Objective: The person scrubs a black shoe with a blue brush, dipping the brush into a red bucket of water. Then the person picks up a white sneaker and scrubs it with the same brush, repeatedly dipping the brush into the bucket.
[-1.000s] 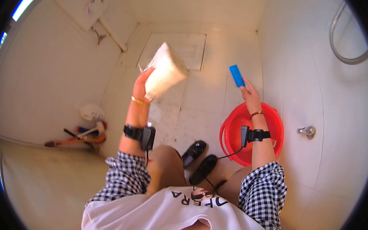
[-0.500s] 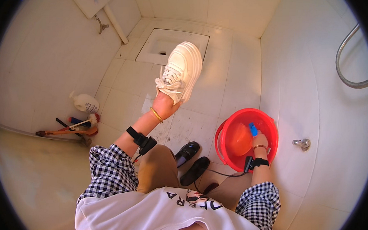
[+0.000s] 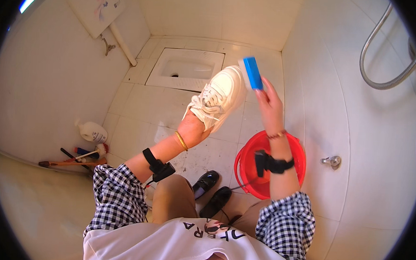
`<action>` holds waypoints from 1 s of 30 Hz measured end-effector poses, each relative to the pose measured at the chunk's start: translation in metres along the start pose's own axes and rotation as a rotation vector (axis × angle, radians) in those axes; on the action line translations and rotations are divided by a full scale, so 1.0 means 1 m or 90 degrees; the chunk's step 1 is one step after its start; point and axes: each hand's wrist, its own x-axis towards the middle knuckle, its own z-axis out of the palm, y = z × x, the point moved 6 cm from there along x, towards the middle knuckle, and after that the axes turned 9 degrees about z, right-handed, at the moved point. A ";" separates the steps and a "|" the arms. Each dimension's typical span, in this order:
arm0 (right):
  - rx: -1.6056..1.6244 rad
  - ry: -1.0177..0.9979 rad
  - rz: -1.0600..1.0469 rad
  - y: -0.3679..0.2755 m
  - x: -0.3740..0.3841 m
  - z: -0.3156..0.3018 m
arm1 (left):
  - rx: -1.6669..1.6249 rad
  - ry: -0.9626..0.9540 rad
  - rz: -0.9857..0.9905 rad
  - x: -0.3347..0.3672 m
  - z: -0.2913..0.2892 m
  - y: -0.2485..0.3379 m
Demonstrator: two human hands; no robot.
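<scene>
A white lace-up sneaker [image 3: 217, 96] is held up in front of me, toe pointing away and a little right. My left hand [image 3: 194, 130] grips it at the heel end, partly hidden by the shoe. To its right, my right hand [image 3: 270, 102] has its fingers closed round a scrub brush [image 3: 252, 73] with a blue back and pale bristles. The bristles face the sneaker's toe edge, at or very near it; contact is hard to tell. Below my right forearm stands a red bucket [image 3: 301, 170], its inside partly covered by the arm.
A squat toilet pan [image 3: 185, 65] lies in the floor ahead. At left are a white bottle [image 3: 93, 132] and several long-handled brushes [image 3: 74, 159]. A wall tap [image 3: 331, 161] and a shower hose [image 3: 384, 86] are at right. My black shoes [image 3: 216, 201] stand beside the bucket.
My right hand has come up out of the bucket, bringing the blue brush forward to the sneaker's toe. The sneaker, in my left hand, sits slightly lower and farther right in view.
</scene>
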 end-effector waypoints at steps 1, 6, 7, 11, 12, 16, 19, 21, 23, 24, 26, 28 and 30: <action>0.055 0.019 -0.008 -0.004 0.004 0.013 | 0.006 0.008 0.021 0.004 -0.001 0.005; -0.096 -0.048 -0.032 0.040 -0.031 0.035 | -0.049 0.109 -0.023 -0.002 -0.009 -0.020; -0.185 -0.099 0.084 0.064 -0.037 0.029 | -0.037 0.114 -0.038 -0.006 -0.010 -0.028; -0.255 -0.037 0.079 0.078 -0.018 0.004 | 0.107 0.087 -0.049 -0.011 -0.013 -0.043; -0.178 -0.001 0.021 0.068 -0.004 0.002 | 0.141 0.053 -0.039 -0.009 -0.011 -0.042; 0.060 0.002 -0.065 0.035 0.041 0.013 | 0.301 -0.090 0.095 0.008 0.015 -0.029; -0.131 -0.038 -0.064 0.024 0.053 0.003 | 0.273 -0.248 0.023 -0.005 0.038 -0.043; -0.474 -0.013 0.029 0.027 0.057 -0.022 | 0.343 -0.351 0.002 -0.018 0.050 -0.050; -0.490 0.004 0.075 0.020 0.062 -0.038 | 0.383 -0.217 0.084 -0.019 0.041 -0.042; -0.453 -0.008 -0.004 0.006 0.064 -0.034 | 0.412 -0.296 0.095 -0.023 0.048 -0.041; -0.378 -0.013 -0.087 -0.018 0.073 -0.013 | 0.412 -0.364 0.103 -0.023 0.056 -0.034; -0.423 -0.133 -0.083 -0.025 0.077 0.033 | 0.439 -0.369 0.108 -0.020 0.061 -0.030; -0.511 -0.194 -0.122 -0.027 0.081 0.058 | 0.343 -0.438 0.010 -0.023 0.074 -0.046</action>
